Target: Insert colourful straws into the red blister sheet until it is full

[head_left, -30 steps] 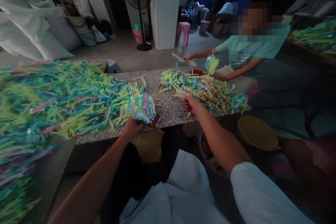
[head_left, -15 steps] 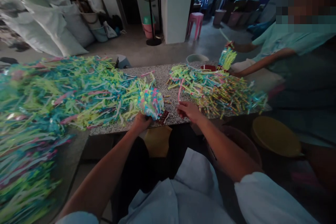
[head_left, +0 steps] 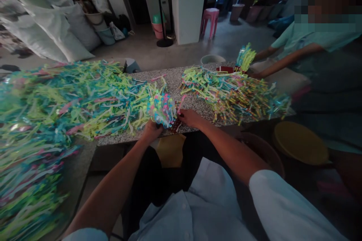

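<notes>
My left hand [head_left: 152, 131] is closed around the lower part of a bundle of thin plastic strips [head_left: 161, 108], whose pink, blue, white and yellow-green ends face up. Just right of the bundle, my right hand [head_left: 190, 118] pinches one pink strip [head_left: 181, 102], which points up and away from me. A dark red patterned thing [head_left: 174, 126] lies on the table between my hands, partly covered. Left of the bundle spreads a large loose pile of similar strips [head_left: 93, 99]. To the right lies a smaller pile [head_left: 226, 92], with orange-banded strips at its near side.
The speckled stone table [head_left: 172, 79] has its front edge close to my lap. Across the right end, a co-worker's arms [head_left: 291, 60] reach in beside another upright bundle [head_left: 245, 58]. A round yellow lid or basin [head_left: 301, 143] sits low at right. White sacks [head_left: 48, 30] stand far left.
My right hand has moved left with the pink strip, close up to the bundle. My left hand and its bundle stay almost in place. The co-worker's light strip above the other bundle no longer shows.
</notes>
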A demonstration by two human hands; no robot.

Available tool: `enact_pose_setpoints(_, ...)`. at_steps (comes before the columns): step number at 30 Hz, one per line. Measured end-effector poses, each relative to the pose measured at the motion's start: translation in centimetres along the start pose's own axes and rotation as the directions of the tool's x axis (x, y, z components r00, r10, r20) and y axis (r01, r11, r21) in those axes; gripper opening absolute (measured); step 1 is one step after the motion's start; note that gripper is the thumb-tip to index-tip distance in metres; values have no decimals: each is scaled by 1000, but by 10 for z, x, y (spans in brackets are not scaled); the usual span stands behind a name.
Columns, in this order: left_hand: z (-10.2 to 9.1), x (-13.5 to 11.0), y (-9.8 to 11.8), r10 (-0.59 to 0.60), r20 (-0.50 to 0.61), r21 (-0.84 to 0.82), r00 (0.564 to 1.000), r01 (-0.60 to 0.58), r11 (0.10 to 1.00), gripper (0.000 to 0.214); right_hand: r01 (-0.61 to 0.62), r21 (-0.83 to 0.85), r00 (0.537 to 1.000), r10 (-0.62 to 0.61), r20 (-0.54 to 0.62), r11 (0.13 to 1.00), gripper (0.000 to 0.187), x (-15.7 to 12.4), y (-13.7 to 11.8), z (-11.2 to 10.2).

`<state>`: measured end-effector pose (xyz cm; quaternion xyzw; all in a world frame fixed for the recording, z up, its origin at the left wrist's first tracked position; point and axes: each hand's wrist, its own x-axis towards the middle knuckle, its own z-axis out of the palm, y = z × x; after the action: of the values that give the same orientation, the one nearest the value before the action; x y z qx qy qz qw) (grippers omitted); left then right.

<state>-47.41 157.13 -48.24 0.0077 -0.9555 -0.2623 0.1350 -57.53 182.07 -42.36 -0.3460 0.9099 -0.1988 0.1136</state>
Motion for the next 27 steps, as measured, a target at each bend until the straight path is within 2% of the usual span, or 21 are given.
enact_pose_setpoints(3, 1, 0, 0, 13, -8, -3, 1000, -13, 1000, 22, 57, -67, 996, -53, 71, 996, 28, 3, -5, -14)
enact_pose_setpoints(8, 1, 0, 0, 4, -11, 6, 1000, -4, 1000, 21, 87, -1, 977, -85, 193, 996, 24, 5, -5, -30)
enact_pose_setpoints(12, -1, 0, 2, 22, 2, -22, 1000, -22, 1000, 23, 125, -127, 980, -103, 170, 984, 25, 9, -2, -30)
enact_pose_setpoints(20, -1, 0, 2, 25, -2, -32, 1000, -25, 999, 22, 209, -247, 959, -149, 241, 946, 26, 27, -8, -31)
enact_pose_setpoints(24, -1, 0, 2, -8, 11, -2, 1000, 8, 1000, 20, 219, -225, 948, -152, 280, 950, 28, 36, -10, -30)
enact_pose_setpoints(27, -4, 0, 3, -28, 25, 4, 999, 28, 1000, 20, 212, -194, 947, -152, 281, 958, 30, 30, -13, -31)
